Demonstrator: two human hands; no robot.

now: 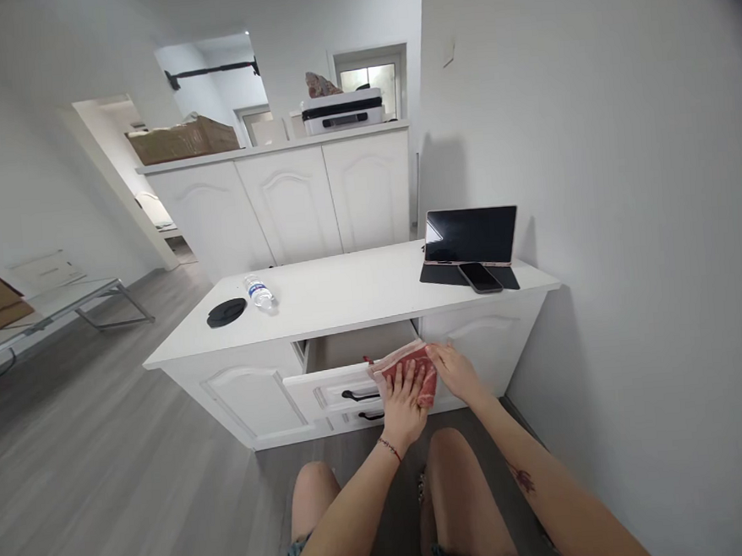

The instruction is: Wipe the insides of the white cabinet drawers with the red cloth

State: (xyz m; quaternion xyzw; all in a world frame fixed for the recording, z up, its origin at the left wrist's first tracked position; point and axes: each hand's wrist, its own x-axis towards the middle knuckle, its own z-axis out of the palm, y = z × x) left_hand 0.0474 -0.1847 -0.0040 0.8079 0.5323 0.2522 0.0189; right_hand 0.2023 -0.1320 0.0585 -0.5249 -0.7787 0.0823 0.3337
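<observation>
A folded red towel point(430, 386) with a pale pink border lies against the right part of the open drawer's front point(321, 390), at its top edge. My left hand point(405, 404) rests flat on the towel with its fingers spread. With fingertips closed at the towel's upper right corner, my right hand point(455, 374) pinches it. The drawer is pulled out of a white cabinet. A small red thing point(368, 360) shows at the drawer's rim beside the towel, too small to name.
On the white cabinet top point(340, 289) are a plastic bottle point(259, 294), a black disc point(227, 313), a tablet point(471, 236) on a stand and a phone point(480, 278). A second drawer handle point(371, 416) sits below. The wall point(629, 251) stands close on the right.
</observation>
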